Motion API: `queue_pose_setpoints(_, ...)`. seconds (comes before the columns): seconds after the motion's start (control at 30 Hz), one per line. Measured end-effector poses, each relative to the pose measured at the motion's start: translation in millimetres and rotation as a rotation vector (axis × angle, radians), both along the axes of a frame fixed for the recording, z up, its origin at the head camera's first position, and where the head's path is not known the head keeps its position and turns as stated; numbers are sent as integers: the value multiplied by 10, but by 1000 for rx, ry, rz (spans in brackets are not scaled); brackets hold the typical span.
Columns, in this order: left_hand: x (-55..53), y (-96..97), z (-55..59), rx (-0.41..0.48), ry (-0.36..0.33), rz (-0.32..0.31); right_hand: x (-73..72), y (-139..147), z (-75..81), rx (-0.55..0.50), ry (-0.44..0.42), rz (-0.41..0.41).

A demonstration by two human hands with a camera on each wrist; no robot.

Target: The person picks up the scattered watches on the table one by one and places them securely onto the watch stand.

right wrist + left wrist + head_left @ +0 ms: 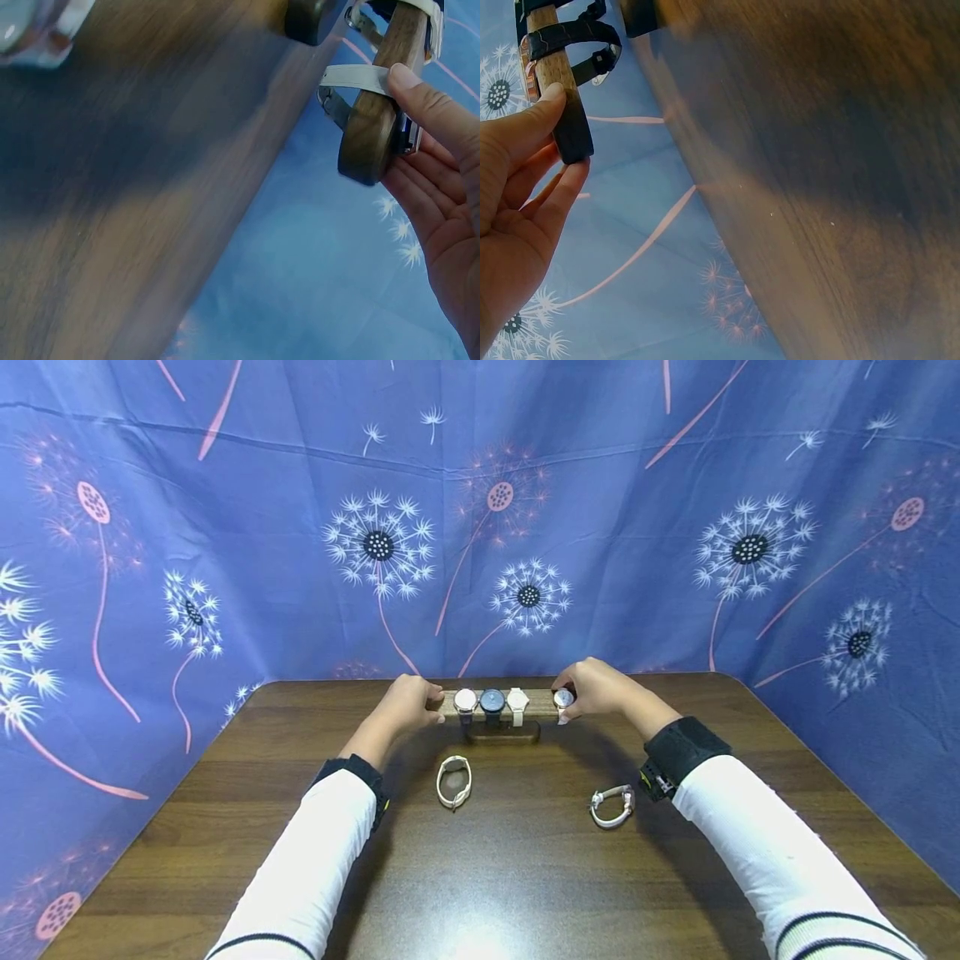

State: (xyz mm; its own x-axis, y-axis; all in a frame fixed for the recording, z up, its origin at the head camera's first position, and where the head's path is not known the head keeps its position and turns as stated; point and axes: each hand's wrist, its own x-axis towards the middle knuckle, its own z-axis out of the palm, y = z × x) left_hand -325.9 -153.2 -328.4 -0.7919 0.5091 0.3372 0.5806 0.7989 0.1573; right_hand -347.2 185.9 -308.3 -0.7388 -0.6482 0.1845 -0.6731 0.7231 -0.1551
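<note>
A wooden watch-stand bar [542, 703] runs level above its dark base [502, 735] near the table's back edge. My left hand [405, 703] pinches the bar's left end, thumb on the near face. At the other end my right hand [597, 687] grips a white-strapped wristwatch [563, 697] that loops round the bar. In the right wrist view my thumb presses its white strap [358, 76]; the fingers reach behind the bar, partly hidden. Left of it on the bar sit a white watch [517, 700], a dark blue-faced watch [492, 701] and a dark-strapped watch [465, 700].
On the brown wooden table [525, 877] lie two more wristwatches: a pale looped one [441, 787] at centre left and a white-strapped one [611, 822] near my right forearm. A blue dandelion-print cloth [600, 527] hangs behind the table.
</note>
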Motion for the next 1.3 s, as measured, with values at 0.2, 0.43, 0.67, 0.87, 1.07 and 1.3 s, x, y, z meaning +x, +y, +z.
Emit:
queue_pose_setpoints(0.2,-3,5,-4,4,-10,-1,-9,-129,9,14,9,24)
queue_pose_setpoints(0.43,-10,9,9,-2,-30,17,21,-248,39,22,-16,-5)
queue_pose_setpoints(0.67,-21,17,6,-9,-36,22,44,-316,57,53,15,-1)
queue_pose_setpoints(0.87,-24,10,6,-7,-62,44,34,-332,45,54,9,-9)
queue_pose_setpoints(1.07,-14,6,6,5,-62,43,28,-356,40,74,43,14)
queue_pose_setpoints(1.3,-7,6,5,5,-45,35,49,-381,29,65,63,-7)
